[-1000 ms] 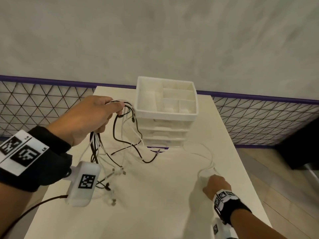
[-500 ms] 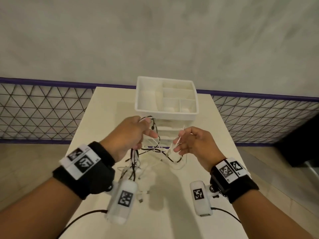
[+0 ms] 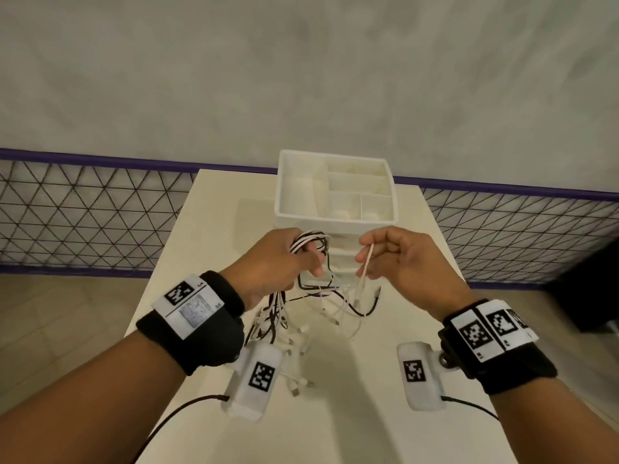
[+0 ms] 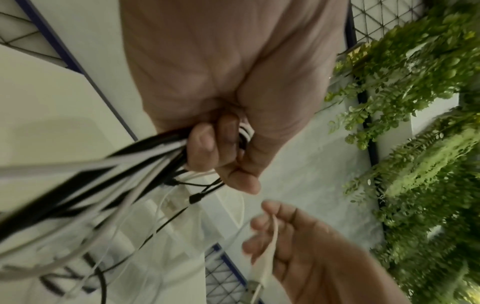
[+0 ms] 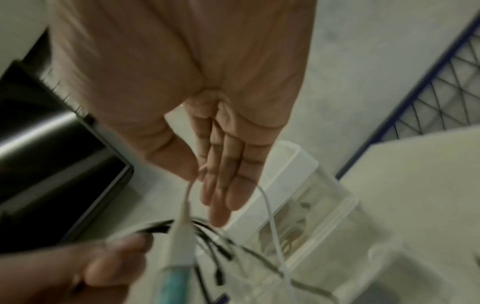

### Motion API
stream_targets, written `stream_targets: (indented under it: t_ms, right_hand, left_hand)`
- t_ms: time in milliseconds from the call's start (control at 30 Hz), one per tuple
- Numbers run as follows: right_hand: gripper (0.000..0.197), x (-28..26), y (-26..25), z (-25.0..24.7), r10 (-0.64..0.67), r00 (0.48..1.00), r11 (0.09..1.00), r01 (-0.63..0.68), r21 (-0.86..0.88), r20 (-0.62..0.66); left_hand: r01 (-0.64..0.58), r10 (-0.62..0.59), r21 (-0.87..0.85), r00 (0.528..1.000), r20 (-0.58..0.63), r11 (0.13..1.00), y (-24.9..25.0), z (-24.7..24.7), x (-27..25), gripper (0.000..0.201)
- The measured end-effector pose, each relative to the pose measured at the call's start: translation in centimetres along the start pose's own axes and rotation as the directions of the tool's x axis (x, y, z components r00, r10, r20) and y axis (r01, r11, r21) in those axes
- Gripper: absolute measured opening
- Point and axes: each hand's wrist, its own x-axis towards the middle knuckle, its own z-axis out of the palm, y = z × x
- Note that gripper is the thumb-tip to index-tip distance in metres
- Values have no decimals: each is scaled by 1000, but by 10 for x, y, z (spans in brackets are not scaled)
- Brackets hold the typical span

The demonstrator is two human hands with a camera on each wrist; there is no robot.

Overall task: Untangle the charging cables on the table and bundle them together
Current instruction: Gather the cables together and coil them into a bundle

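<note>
- The left hand [image 3: 278, 262] is curled tight round a gathered bunch of thin black and white charging cables [image 3: 310, 244], held up above the middle of the pale surface [image 3: 335, 413]; the left wrist view shows its fingers [image 4: 207, 148] wrapped over the strands.
- The right hand [image 3: 398, 259] pinches 1 single white cable [image 3: 363, 272] between thumb and forefinger, its other fingers [image 5: 228, 185] nearly straight; the connector end hangs below the pinch.
- The 2 hands are close together, just in front of the white plastic drawer organiser [image 3: 335, 192] at the far edge of the surface.
- Done so far, as I judge it: most cables are collected in 1 grip.
- Left: the lower ends [image 3: 294, 333] trail loose and crossed onto the surface below the left hand, so untangling looks unfinished; the single white cable has yet to join the bunch, and no tie or wrap round the bundle is visible.
</note>
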Motion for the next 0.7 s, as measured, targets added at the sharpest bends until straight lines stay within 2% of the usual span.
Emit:
stream_targets:
  t_ms: [33,100,167,200,267,300,367,400,433,500,633,700]
  right_hand:
    - [28,-1,2,-3,-14,1000,986,17,-166,16]
    - [17,-2,7,-9,-88,996,886,75,-458,-6]
    - [2,-4,5,-15,-205,979,780,156,-606,-12]
    - [8,-6,0,-15,-230,973,744,195,-639,30]
    - [16,-8,-14,-5,-235,950,692,311,-652,205]
    - [16,-7,-21,5,-253,921,676,388,-626,297]
    - [13,-2,-25,28,-313,852,727,499,-472,419]
    - [12,2,-23,37,-320,843,780,494,-385,433]
    - [11,5,-20,41,-309,852,821,463,-334,422]
    - [13,10,-12,37,-269,899,852,389,-350,344]
    - [17,17,1,9,-246,966,902,260,-345,84]
    - [11,23,7,-11,-229,969,923,184,-338,-97]
  left_hand:
    - [-1,1,10,1000,14,1000,2,-5,0,5]
    - [4,-6,29,999,40,1000,7,-15,-1,15]
    - [10,-15,81,997,70,997,9,-23,-1,25]
    - [0,-12,129,996,93,992,10,-24,-1,25]
    - [-59,24,231,988,152,971,13,-20,-3,19]
    - [-109,59,271,981,186,956,15,-14,-3,18]
    - [-199,119,344,963,242,917,17,-2,-3,23]
    - [-225,138,374,960,243,900,17,1,-3,26]
    - [-236,159,385,962,221,892,14,-1,-4,24]
    - [-221,168,391,972,166,893,1,-14,-5,9]
    - [-76,53,519,997,60,852,-60,-41,-7,27]
    - [3,-3,478,1000,1,878,-90,-48,-14,26]
